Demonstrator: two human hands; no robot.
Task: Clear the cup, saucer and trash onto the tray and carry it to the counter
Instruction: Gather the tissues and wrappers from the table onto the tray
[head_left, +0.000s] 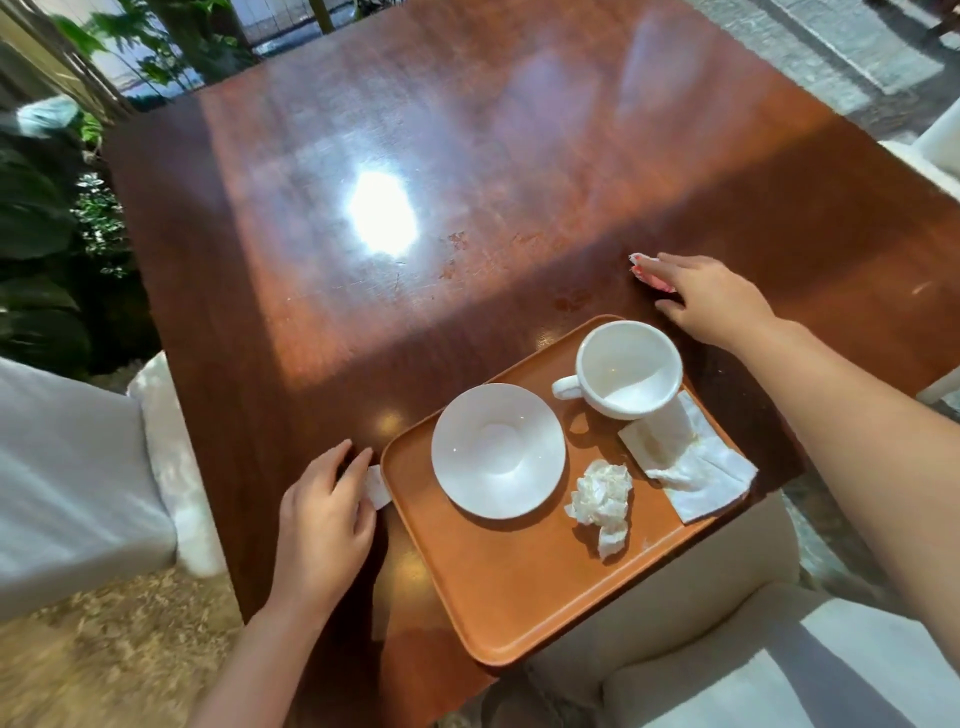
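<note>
An orange tray (524, 587) lies at the near right corner of the brown table (415, 182), overhanging its edge. On it stand a white saucer (498, 449) and an empty white cup (628, 369), with a crumpled tissue (602, 499) and a flat stained napkin (696, 467). My left hand (324, 519) rests on the table just left of the tray, fingers on a small white paper scrap (378, 487). My right hand (711, 299) reaches beyond the tray and presses flat on a pink-and-white wrapper (647, 270) on the table.
A white cushioned chair (78, 467) stands at the left and another (779, 670) sits below the tray at the near right. Green plants (47, 234) fill the far left. A third white seat (940, 150) shows at the right edge.
</note>
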